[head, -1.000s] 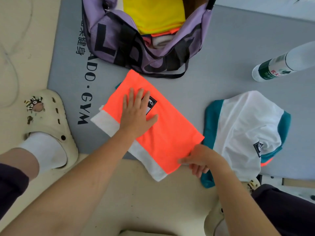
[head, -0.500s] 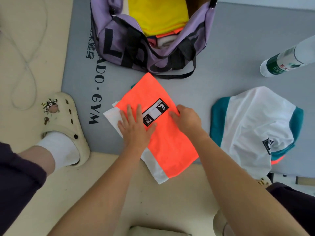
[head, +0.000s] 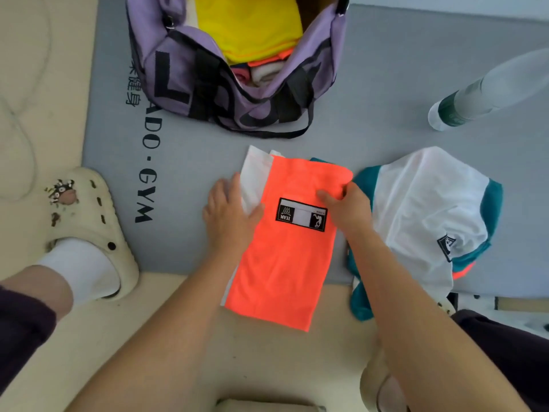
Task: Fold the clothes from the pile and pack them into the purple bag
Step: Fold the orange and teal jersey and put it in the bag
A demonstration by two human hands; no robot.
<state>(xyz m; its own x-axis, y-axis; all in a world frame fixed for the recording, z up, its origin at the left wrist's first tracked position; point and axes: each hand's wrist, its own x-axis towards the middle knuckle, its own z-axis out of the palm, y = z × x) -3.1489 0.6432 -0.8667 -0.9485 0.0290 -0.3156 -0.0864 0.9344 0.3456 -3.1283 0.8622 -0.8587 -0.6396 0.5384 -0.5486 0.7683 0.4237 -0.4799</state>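
The orange garment (head: 282, 257) lay half on the grey mat (head: 386, 93), just below the purple bag (head: 184, 55). Left hand (head: 228, 215) pressed flat, fingers straight, pinning the white edge, probably so the fold wouldn't slip. Right hand (head: 347, 206) pinched the far side (thumb on top). Open mat between garment and bag.

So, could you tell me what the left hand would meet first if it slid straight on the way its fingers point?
Probably only the orange garment's white edge under the left hand, then bare grey mat; the purple bag lies beyond.
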